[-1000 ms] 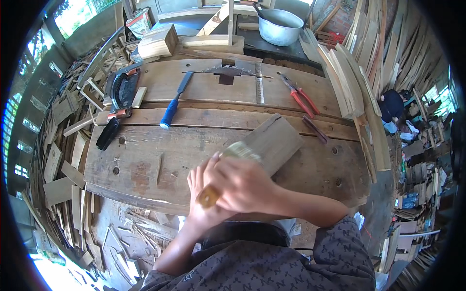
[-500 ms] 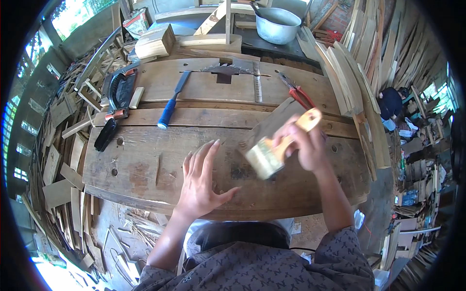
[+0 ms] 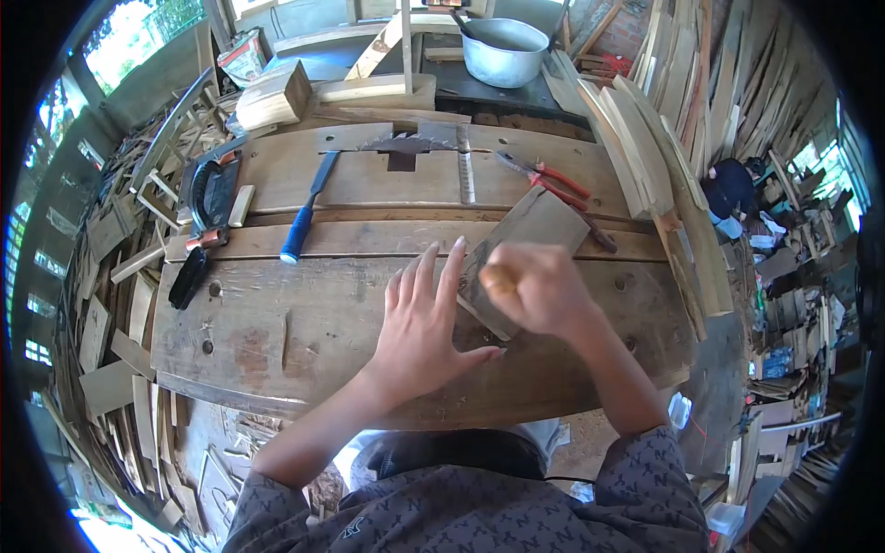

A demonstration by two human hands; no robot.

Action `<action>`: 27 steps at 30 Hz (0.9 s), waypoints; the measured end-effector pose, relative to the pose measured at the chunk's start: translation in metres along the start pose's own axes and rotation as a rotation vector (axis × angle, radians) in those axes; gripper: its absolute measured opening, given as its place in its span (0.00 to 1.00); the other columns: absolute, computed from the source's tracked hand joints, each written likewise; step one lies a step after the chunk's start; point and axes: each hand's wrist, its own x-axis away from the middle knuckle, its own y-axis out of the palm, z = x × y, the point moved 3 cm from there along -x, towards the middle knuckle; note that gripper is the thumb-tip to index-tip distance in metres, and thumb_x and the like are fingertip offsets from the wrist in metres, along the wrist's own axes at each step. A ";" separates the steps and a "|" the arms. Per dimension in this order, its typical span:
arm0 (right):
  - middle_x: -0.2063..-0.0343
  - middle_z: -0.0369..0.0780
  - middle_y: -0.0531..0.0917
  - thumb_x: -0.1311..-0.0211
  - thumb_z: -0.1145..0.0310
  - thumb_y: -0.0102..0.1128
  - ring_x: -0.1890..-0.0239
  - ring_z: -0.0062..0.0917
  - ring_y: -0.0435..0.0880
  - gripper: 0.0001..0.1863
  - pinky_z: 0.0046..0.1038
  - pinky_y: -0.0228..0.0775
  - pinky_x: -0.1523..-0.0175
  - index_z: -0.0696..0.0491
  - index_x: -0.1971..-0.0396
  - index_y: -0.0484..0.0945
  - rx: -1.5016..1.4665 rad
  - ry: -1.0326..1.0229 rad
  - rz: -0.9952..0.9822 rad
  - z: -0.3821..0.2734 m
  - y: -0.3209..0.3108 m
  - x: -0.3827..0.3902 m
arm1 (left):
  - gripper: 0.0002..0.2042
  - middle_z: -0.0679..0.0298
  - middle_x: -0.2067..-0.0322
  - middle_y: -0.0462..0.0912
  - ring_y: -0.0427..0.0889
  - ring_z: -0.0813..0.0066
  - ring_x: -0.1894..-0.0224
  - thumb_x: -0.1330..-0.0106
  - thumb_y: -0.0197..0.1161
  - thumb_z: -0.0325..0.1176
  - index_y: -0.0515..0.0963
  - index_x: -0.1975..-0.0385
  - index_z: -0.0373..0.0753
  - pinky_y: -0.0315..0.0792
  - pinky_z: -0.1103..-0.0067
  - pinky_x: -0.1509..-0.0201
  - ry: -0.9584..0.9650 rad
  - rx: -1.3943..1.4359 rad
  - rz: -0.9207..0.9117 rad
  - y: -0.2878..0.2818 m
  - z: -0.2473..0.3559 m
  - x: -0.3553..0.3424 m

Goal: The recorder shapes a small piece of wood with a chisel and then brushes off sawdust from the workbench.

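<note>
My left hand (image 3: 415,336) is open, fingers spread, just left of a grey-brown board (image 3: 553,221) lying at an angle on the workbench (image 3: 230,359). My right hand (image 3: 548,290) is closed on the paintbrush's tan wooden handle (image 3: 500,279), over the board; the hand is blurred and hides the bristles. Beyond the board lie red-handled pliers (image 3: 562,184). A blue-handled chisel (image 3: 301,230) lies to the left, and farther left are a black tool with orange parts (image 3: 207,198) and a smaller black item (image 3: 189,276).
A toothed blade (image 3: 406,140) sits at the bench's back. Behind are a wood block (image 3: 272,97) and an aluminium pot (image 3: 505,60). Long timber pieces (image 3: 645,147) line the right side; scrap wood (image 3: 106,369) is piled along the left.
My hands, together a second ago, have separated. The brush has swung from right back over the board, its handle now end-on. My left hand has moved right from half a second ago.
</note>
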 end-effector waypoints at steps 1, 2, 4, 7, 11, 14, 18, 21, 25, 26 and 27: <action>0.77 0.46 0.79 0.31 0.69 0.54 0.74 0.42 0.82 0.08 0.37 0.73 0.66 0.56 0.70 0.74 0.001 0.001 0.007 -0.003 0.002 -0.001 | 0.61 0.37 0.32 0.58 0.61 0.38 0.32 0.51 0.77 0.59 0.44 0.23 0.40 0.52 0.51 0.27 0.009 0.018 0.003 0.002 -0.001 -0.004; 0.77 0.44 0.79 0.30 0.69 0.53 0.75 0.39 0.82 0.09 0.35 0.73 0.66 0.56 0.71 0.74 -0.167 -0.010 0.052 -0.004 0.003 -0.001 | 0.63 0.37 0.34 0.59 0.62 0.38 0.33 0.53 0.78 0.59 0.43 0.22 0.39 0.54 0.50 0.28 0.009 -0.002 -0.012 0.007 -0.003 -0.008; 0.77 0.41 0.80 0.27 0.70 0.47 0.75 0.31 0.81 0.12 0.32 0.73 0.65 0.57 0.72 0.73 -0.367 0.013 0.076 0.013 0.004 0.000 | 0.64 0.37 0.35 0.60 0.63 0.38 0.34 0.53 0.78 0.60 0.42 0.22 0.39 0.55 0.50 0.29 -0.001 0.008 -0.030 0.012 0.000 -0.016; 0.81 0.40 0.81 0.24 0.69 0.43 0.76 0.26 0.81 0.17 0.31 0.73 0.64 0.59 0.75 0.73 -0.454 0.227 0.208 0.062 -0.010 -0.008 | 0.65 0.39 0.39 0.64 0.66 0.41 0.37 0.55 0.78 0.62 0.42 0.22 0.41 0.57 0.51 0.32 0.028 0.025 -0.006 0.018 0.003 -0.025; 0.83 0.41 0.80 0.23 0.66 0.45 0.78 0.29 0.82 0.22 0.32 0.73 0.66 0.58 0.80 0.74 -0.174 0.339 0.401 0.118 -0.037 0.002 | 0.65 0.41 0.38 0.63 0.65 0.41 0.37 0.54 0.76 0.66 0.43 0.22 0.40 0.57 0.52 0.32 0.110 -0.088 -0.060 0.016 0.013 -0.035; 0.83 0.40 0.81 0.23 0.66 0.46 0.78 0.30 0.83 0.22 0.33 0.73 0.67 0.57 0.81 0.75 0.118 0.336 0.479 0.127 -0.046 0.019 | 0.64 0.43 0.39 0.65 0.66 0.44 0.37 0.54 0.76 0.65 0.46 0.22 0.39 0.57 0.54 0.32 0.142 -0.068 -0.006 0.019 0.023 -0.043; 0.83 0.42 0.83 0.26 0.66 0.53 0.80 0.36 0.85 0.19 0.37 0.74 0.72 0.56 0.78 0.80 0.007 0.186 0.570 0.093 -0.026 0.009 | 0.60 0.48 0.39 0.69 0.68 0.50 0.36 0.54 0.78 0.59 0.50 0.23 0.41 0.58 0.56 0.33 0.041 0.064 -0.003 0.033 0.005 -0.047; 0.82 0.40 0.83 0.25 0.67 0.52 0.80 0.30 0.85 0.17 0.32 0.74 0.71 0.57 0.75 0.80 -0.394 0.219 0.525 0.071 0.009 0.007 | 0.58 0.53 0.39 0.70 0.68 0.53 0.36 0.55 0.81 0.53 0.54 0.25 0.40 0.59 0.57 0.33 0.031 0.187 0.032 0.032 -0.011 -0.050; 0.78 0.41 0.85 0.24 0.65 0.53 0.76 0.27 0.86 0.18 0.30 0.74 0.68 0.57 0.76 0.79 -0.635 0.215 0.414 0.060 0.007 -0.001 | 0.55 0.53 0.40 0.73 0.72 0.54 0.39 0.57 0.83 0.47 0.59 0.28 0.38 0.61 0.60 0.33 0.132 0.160 0.098 0.027 -0.019 -0.057; 0.80 0.41 0.84 0.24 0.65 0.52 0.78 0.27 0.85 0.18 0.30 0.74 0.69 0.58 0.75 0.79 -0.625 0.191 0.481 0.069 0.005 0.001 | 0.52 0.54 0.40 0.72 0.70 0.54 0.38 0.57 0.83 0.46 0.61 0.29 0.39 0.60 0.60 0.33 0.183 0.163 0.087 0.030 -0.017 -0.057; 0.80 0.41 0.84 0.24 0.65 0.52 0.78 0.27 0.85 0.18 0.30 0.74 0.69 0.58 0.75 0.79 -0.621 0.194 0.484 0.080 -0.001 0.002 | 0.49 0.55 0.40 0.71 0.68 0.55 0.37 0.56 0.82 0.46 0.64 0.31 0.41 0.58 0.59 0.33 0.227 0.160 0.082 0.031 -0.015 -0.056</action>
